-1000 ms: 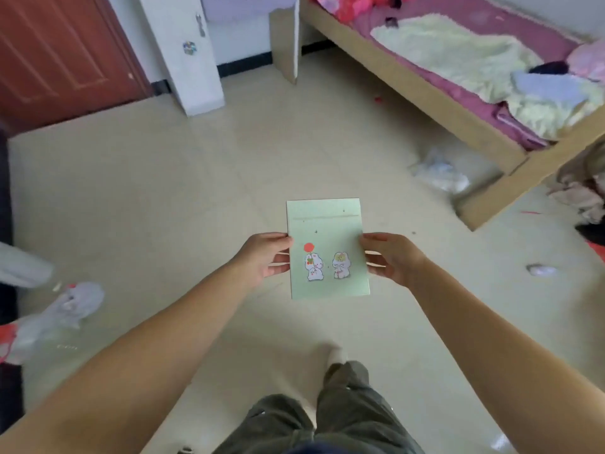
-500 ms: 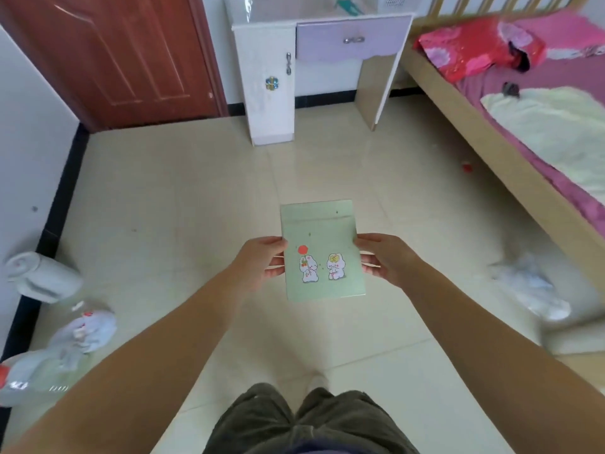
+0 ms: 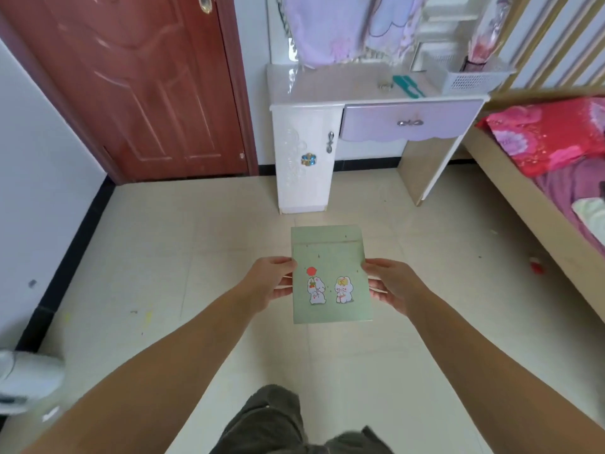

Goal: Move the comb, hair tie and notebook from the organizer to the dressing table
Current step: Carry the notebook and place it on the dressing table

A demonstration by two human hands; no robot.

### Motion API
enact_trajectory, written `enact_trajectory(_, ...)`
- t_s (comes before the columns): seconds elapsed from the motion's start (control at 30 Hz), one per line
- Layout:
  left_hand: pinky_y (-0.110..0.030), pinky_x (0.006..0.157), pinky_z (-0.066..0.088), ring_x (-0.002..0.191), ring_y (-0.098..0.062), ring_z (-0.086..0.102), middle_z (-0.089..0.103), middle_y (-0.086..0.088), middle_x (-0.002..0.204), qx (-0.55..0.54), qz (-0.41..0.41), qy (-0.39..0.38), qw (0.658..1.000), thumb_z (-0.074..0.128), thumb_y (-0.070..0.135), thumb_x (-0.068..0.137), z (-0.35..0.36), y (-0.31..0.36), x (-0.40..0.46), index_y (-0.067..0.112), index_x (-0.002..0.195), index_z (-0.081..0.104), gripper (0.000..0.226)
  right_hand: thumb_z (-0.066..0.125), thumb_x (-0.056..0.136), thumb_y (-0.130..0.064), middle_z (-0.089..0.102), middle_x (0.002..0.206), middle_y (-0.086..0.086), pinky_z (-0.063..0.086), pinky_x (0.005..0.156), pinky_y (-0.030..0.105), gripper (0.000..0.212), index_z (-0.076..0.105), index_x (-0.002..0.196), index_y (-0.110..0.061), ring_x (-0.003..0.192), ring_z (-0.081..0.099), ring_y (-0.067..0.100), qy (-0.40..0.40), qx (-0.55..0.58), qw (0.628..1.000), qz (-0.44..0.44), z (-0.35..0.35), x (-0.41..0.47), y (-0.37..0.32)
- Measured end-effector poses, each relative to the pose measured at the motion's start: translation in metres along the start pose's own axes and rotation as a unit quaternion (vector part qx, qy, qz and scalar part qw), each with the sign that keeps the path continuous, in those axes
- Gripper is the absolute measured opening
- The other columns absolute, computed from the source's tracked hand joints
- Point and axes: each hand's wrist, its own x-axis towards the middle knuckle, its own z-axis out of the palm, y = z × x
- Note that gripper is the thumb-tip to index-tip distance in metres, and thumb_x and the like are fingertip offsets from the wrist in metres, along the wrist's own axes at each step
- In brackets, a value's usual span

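Observation:
A pale green notebook (image 3: 330, 273) with two cartoon rabbits on its cover is held flat in front of me over the floor. My left hand (image 3: 270, 283) grips its left edge and my right hand (image 3: 391, 285) grips its right edge. Ahead stands the white dressing table (image 3: 327, 83) with a lilac drawer. On its top lie a teal comb (image 3: 407, 86) and a small pale object (image 3: 385, 85) that may be the hair tie. A white slotted organizer basket (image 3: 471, 80) sits at the tabletop's right end.
A red-brown door (image 3: 137, 86) is at the left. A wooden bed (image 3: 537, 198) with a red pillow (image 3: 550, 132) runs along the right. A white bundle (image 3: 26, 378) lies on the floor by the left wall. Tiled floor stretches between me and the dressing table.
The view has swung up and to the left, so the dressing table top and door now show. Both hands keep their grip on the notebook, carried closer to the table.

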Motion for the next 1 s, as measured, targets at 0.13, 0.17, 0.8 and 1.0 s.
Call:
enact_trajectory(0.13, -0.027, 0.063, 0.052, 0.074, -0.016, 0.066, 0.070, -0.004, 0.084, 0.010, -0.010, -0.003, 1.000, 0.056, 0.013, 0.089, 0.014, 0.071, 0.090, 0.012, 0.093, 0.065, 0.010, 0.060, 0.086, -0.011, 0.071, 0.080, 0.004, 0.048, 0.051, 0.021, 0.014, 0.066, 0.099, -0.010, 0.056, 0.066, 0.008, 0.019, -0.005, 1.000, -0.015, -0.011, 0.079, -0.067)
enact_trajectory(0.17, -0.027, 0.063, 0.053, 0.074, -0.016, 0.066, 0.070, -0.004, 0.084, 0.013, -0.010, -0.012, 1.000, 0.056, 0.013, 0.089, 0.020, 0.086, 0.114, 0.012, 0.093, 0.065, 0.010, 0.060, 0.086, -0.011, 0.071, 0.081, 0.005, 0.048, 0.051, 0.021, 0.014, 0.066, 0.099, -0.010, 0.058, 0.066, 0.009, 0.019, -0.004, 1.000, -0.016, -0.017, 0.101, -0.082)
enact_trajectory(0.8, -0.025, 0.057, 0.054, 0.069, -0.017, 0.066, 0.068, -0.007, 0.080, 0.059, 0.018, 0.063, 0.996, 0.053, 0.010, 0.089, 0.092, 0.350, 0.525, 0.011, 0.078, 0.063, 0.015, 0.059, 0.087, -0.009, 0.072, 0.089, 0.008, 0.052, 0.062, 0.027, 0.009, 0.067, 0.090, -0.011, 0.077, 0.068, 0.019, -0.016, -0.097, 0.995, -0.025, -0.075, 0.535, -0.382)
enact_trajectory(1.0, -0.027, 0.060, 0.056, 0.072, -0.019, 0.065, 0.067, -0.012, 0.084, 0.115, 0.005, 0.061, 0.991, 0.051, 0.009, 0.089, 0.093, 0.422, 0.650, 0.003, 0.083, 0.060, 0.012, 0.058, 0.087, -0.008, 0.071, 0.082, 0.005, 0.056, 0.063, 0.028, 0.009, 0.067, 0.089, -0.007, 0.074, 0.067, 0.018, 0.037, -0.104, 0.994, -0.014, -0.070, 0.646, -0.445)
